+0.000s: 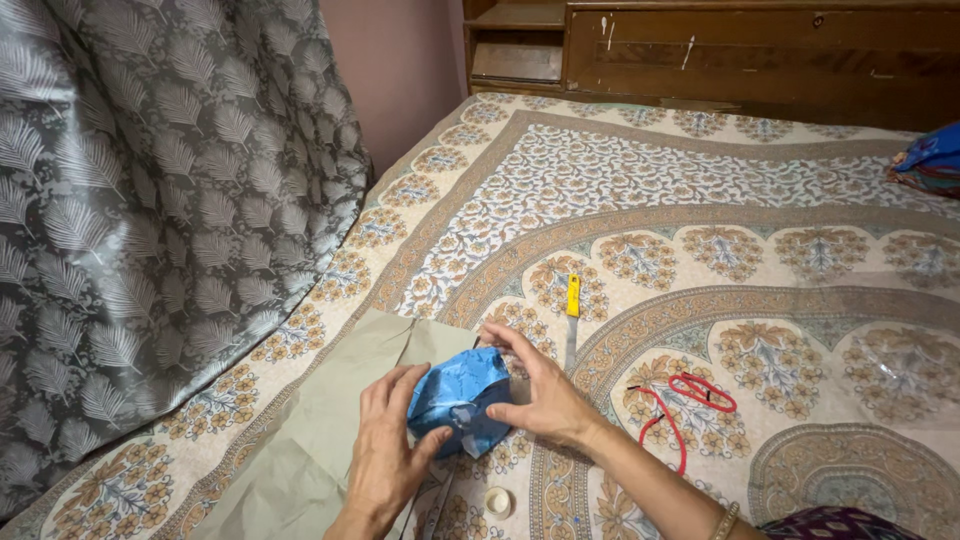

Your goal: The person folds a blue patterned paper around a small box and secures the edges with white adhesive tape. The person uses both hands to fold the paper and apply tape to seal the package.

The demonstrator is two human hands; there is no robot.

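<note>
My left hand (388, 443) and my right hand (540, 395) both grip a crumpled blue shiny bundle (457, 397), holding it from either side just above the bed. Under it lies a sheet of plain beige-green paper (330, 420) spread over the patterned bedsheet (700, 200). A yellow-handled cutter knife (572, 310) rests on the bed just beyond my right hand. A red cord (690, 400) lies looped to the right of my right wrist. A small white roll of tape (498, 501) sits on the bed below the bundle.
A grey curtain with a leaf pattern (150, 220) hangs along the left of the bed. A dark wooden headboard with shelves (720, 50) stands at the far end. A blue cloth item (930, 160) lies at the far right edge.
</note>
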